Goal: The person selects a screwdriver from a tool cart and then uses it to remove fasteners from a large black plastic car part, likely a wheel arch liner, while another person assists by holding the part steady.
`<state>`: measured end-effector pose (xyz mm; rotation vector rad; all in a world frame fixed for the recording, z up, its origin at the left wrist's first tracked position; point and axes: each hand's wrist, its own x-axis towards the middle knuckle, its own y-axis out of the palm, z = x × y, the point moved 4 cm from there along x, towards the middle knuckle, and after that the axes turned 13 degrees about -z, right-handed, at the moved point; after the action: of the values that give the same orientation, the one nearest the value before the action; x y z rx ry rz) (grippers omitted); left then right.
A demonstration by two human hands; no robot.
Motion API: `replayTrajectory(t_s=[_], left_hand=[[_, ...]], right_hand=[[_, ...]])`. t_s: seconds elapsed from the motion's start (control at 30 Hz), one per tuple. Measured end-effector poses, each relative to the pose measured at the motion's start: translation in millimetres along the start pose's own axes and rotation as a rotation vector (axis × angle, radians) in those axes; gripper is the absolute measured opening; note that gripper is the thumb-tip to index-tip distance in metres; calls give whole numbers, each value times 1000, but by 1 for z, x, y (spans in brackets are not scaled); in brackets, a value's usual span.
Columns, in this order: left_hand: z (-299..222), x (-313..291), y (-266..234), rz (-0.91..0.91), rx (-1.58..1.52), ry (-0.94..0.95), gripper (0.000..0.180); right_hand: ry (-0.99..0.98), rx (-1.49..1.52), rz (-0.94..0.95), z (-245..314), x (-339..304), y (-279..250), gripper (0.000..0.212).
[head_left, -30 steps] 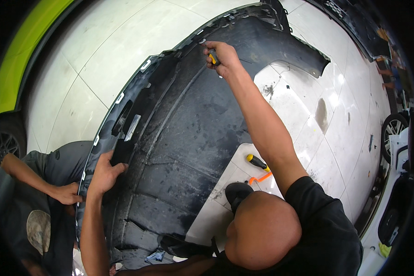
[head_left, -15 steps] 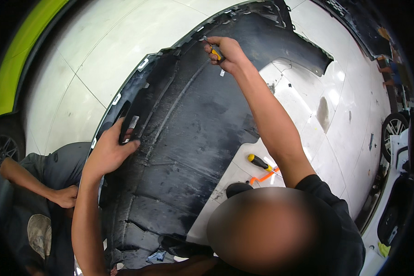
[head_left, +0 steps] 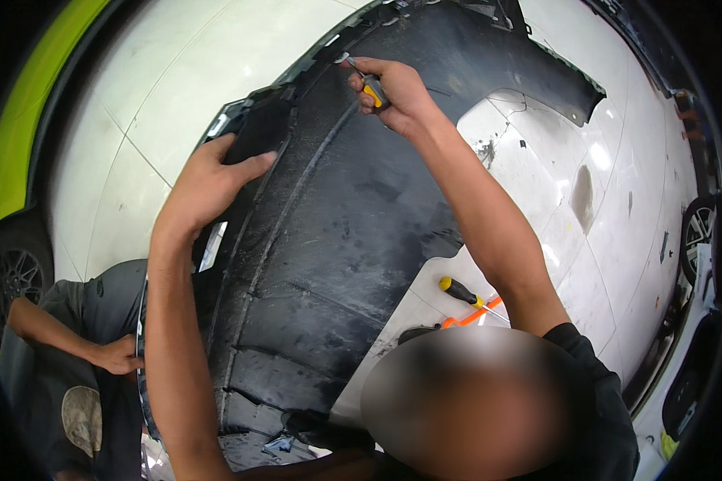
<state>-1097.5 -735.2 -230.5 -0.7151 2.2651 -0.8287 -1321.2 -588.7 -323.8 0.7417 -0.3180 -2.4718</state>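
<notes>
A large black plastic car bumper [head_left: 361, 200] lies across the floor, its scuffed, ribbed face up. My right hand [head_left: 395, 88] is closed around a screwdriver [head_left: 374, 92] with a grey and yellow handle. Its shaft points at a small pale clip [head_left: 342, 58] on the bumper's far left edge; whether the tip touches is too small to tell. Nearer, on the same edge, my left hand [head_left: 212, 180] rests with thumb and fingers spread over a black strip, the fingertips partly hidden.
Left of the bumper sits another person in grey clothes, one hand [head_left: 120, 354] at its edge. A second screwdriver [head_left: 460, 290], yellow and black, lies on the floor beside an orange strip [head_left: 472, 314]. Green car bodywork [head_left: 36, 112] borders the left; a white car part [head_left: 682, 337] stands right.
My left hand has slid farther up the bumper's edge, and its thumb now stretches outward. My right hand keeps the screwdriver near the far edge. The view has shifted slightly.
</notes>
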Motion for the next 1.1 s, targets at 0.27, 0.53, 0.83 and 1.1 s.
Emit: replayTrajectory(t_s=[0.27,0.53,0.83,1.1], left_hand=[[22,4,8,2,-300,102,65],[7,-15,17,-79,-383,-24,72],[17,-16,14,-41,-309,48,85],[15,-8,17,19,-146,197,82]], right_hand=[[-34,-42,-56,7,-14,4,24],[73,36,-140,7,-10,12,14],[239,205,-399,12,-11,42,4],[-229,-115,-406,-11,3,31,12]])
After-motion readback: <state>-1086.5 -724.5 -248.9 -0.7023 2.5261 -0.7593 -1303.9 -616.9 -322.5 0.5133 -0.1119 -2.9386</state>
